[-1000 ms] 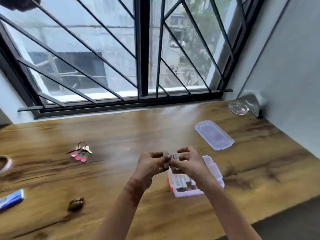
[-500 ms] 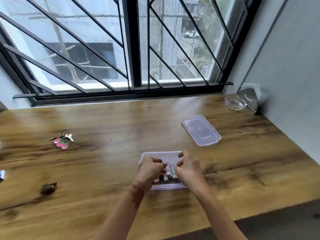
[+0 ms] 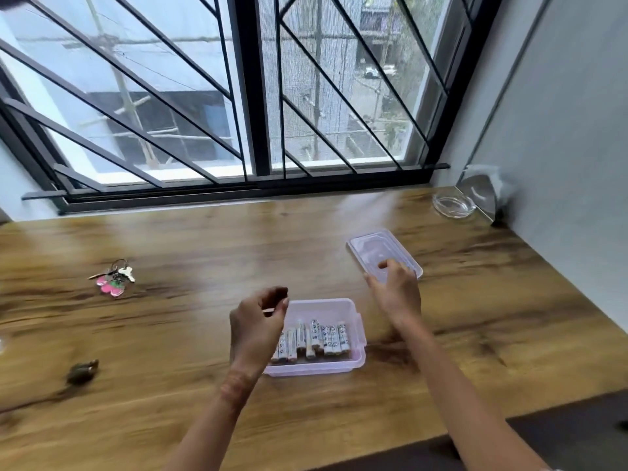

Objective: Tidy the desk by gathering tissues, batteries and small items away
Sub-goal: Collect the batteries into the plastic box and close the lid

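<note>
Right hand (image 3: 396,294) reaches lid (image 3: 375,248); batteries (image 3: 314,339) point toward window.

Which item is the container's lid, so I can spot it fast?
Start at the window and drop to the wooden desk, right side. The lid lies flat beyond the battery box, under the right hand; it is clear, shallow and empty.

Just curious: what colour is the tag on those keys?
Pink with some green, on the key bunch; head view.

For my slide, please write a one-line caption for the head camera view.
Right hand reaches the clear lid while batteries lie in the open plastic box; left hand hovers.
</note>
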